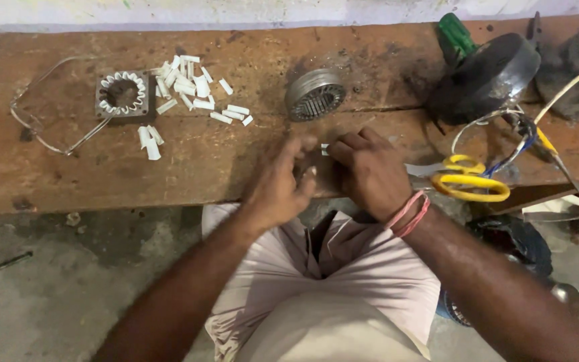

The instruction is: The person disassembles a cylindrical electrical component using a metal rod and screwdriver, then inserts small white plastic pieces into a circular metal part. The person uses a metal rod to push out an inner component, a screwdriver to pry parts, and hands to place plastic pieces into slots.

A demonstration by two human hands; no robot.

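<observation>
- The left hand point(277, 182) and the right hand point(370, 173) met over the front edge of the wooden tabletop point(189, 164), just in front of the round metal core point(314, 94), which serves as the landmark here.
- Between the two hands lay a small white paper piece point(324, 149); the right fingertips curled down onto it, probably to pin it flat. Whether that grip was truly clamped on the piece could not be told.
- The left hand's fingers were bent and spread apart, near the piece but not clearly touching it, and its grip looked loose and empty.
- Left of the metal core, a heap of folded white slips point(192, 90) lay scattered, likely kept within easy reach as a supply.
- Further left of the core sat a square metal plate point(122, 94) whose toothed hole was lined with white slips, standing upright around its inner rim.
- A bent wire loop point(41, 110) lay beyond that plate, farthest left from the core.
- Right of the core, yellow-handled scissors point(469, 181) rested just beside the right wrist, handy for cutting.
- Further right and behind, a dark round casing point(487, 77) leaned beside a green-handled screwdriver point(456, 37), with loose wires point(510, 131) trailing towards the scissors.
</observation>
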